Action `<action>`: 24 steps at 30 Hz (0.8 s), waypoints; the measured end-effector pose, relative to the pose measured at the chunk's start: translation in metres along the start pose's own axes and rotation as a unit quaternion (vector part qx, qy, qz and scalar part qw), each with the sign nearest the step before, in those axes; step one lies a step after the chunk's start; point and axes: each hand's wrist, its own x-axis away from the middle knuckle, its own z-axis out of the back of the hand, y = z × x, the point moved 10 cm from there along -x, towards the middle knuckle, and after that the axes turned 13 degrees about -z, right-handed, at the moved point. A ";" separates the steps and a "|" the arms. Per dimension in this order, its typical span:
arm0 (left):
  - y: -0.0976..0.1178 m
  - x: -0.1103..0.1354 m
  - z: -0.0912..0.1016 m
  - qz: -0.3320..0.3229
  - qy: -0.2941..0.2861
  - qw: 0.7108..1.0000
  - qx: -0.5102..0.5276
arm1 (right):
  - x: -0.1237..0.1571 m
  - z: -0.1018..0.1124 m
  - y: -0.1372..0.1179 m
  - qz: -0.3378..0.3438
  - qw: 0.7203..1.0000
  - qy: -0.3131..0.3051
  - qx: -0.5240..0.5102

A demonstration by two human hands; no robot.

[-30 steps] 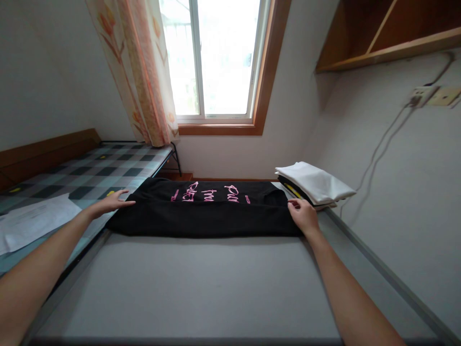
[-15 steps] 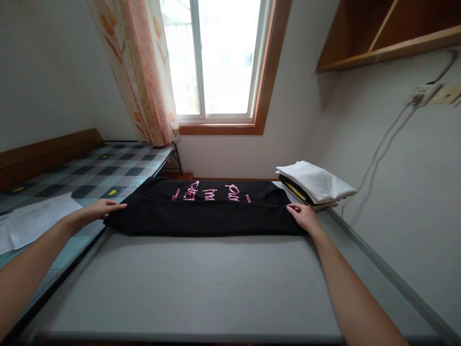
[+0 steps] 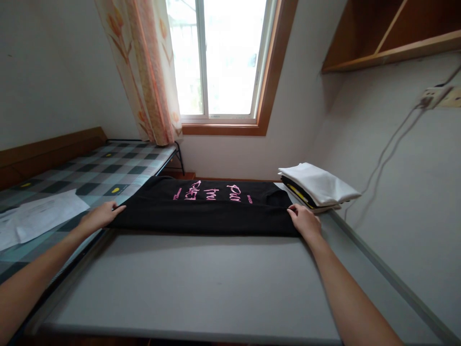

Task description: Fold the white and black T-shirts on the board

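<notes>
A black T-shirt (image 3: 205, 218) with pink lettering lies sideways across the grey tabletop (image 3: 201, 283), its near side folded over part of the print. At the shirt's left end, my left hand (image 3: 103, 215) pinches the cloth between thumb and fingers. My right hand (image 3: 304, 221) grips the fold's right end, close to the round neck opening. Between the two hands the folded strip lies flat and fairly straight.
A stack of folded clothes (image 3: 319, 185), white on top, sits at the table's back right. Left of the table is a bed with a checkered mattress (image 3: 133, 166) and white papers (image 3: 43, 216). A cord (image 3: 387, 144) hangs along the right wall.
My left hand has shifted slightly down at the shirt's left end, and the corner there is tucked in more. The right hand keeps its place. The whole view has moved a little.
</notes>
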 end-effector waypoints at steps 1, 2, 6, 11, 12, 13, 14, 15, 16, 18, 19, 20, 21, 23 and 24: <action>-0.002 0.001 -0.004 -0.004 -0.021 0.998 -0.053 | 0.002 0.004 -0.002 0.001 1.000 0.014 0.017; -0.002 0.001 -0.007 -0.012 -0.042 0.993 -0.111 | 0.005 0.009 -0.004 0.004 0.999 0.034 0.035; 0.008 0.004 -0.007 -0.024 -0.059 0.965 -0.254 | 0.020 0.028 -0.027 0.054 0.988 0.125 0.077; 0.079 0.013 -0.002 -0.181 0.032 0.940 -0.287 | 0.042 0.011 -0.073 0.185 0.979 0.082 -0.017; 0.096 0.016 -0.008 -0.219 0.035 0.939 -0.262 | 0.045 0.003 -0.081 0.205 0.977 0.061 -0.026; 0.112 0.019 -0.016 -0.251 0.034 0.941 -0.226 | 0.048 -0.005 -0.087 0.222 0.974 0.039 -0.025; 0.128 0.022 -0.024 -0.280 0.031 0.942 -0.181 | 0.051 -0.013 -0.091 0.235 0.972 0.016 -0.017; 0.144 0.026 -0.033 -0.307 0.027 0.942 -0.134 | 0.053 -0.021 -0.094 0.243 0.970 -0.007 -0.005; 0.160 0.029 -0.043 -0.329 0.021 0.940 -0.092 | 0.054 -0.028 -0.095 0.246 0.969 -0.029 0.009; 0.191 0.037 -0.065 -0.377 0.001 0.925 -0.040 | 0.054 -0.036 -0.095 0.244 0.968 -0.060 0.029; 0.205 0.040 -0.076 -0.399 -0.008 0.917 -0.027 | 0.054 -0.038 -0.094 0.241 0.967 -0.069 0.036; 0.218 0.044 -0.087 -0.418 -0.016 0.908 -0.020 | 0.053 -0.038 -0.093 0.241 0.967 -0.074 0.041; 0.230 0.046 -0.097 -0.434 -0.025 0.900 -0.016 | 0.053 -0.039 -0.093 0.242 0.966 -0.078 0.046; 0.250 0.047 -0.116 -0.457 -0.037 0.889 -0.018 | 0.052 -0.040 -0.093 0.242 0.965 -0.082 0.051; 0.257 0.047 -0.124 -0.462 -0.042 0.886 -0.023 | 0.052 -0.041 -0.092 0.243 0.965 -0.083 0.052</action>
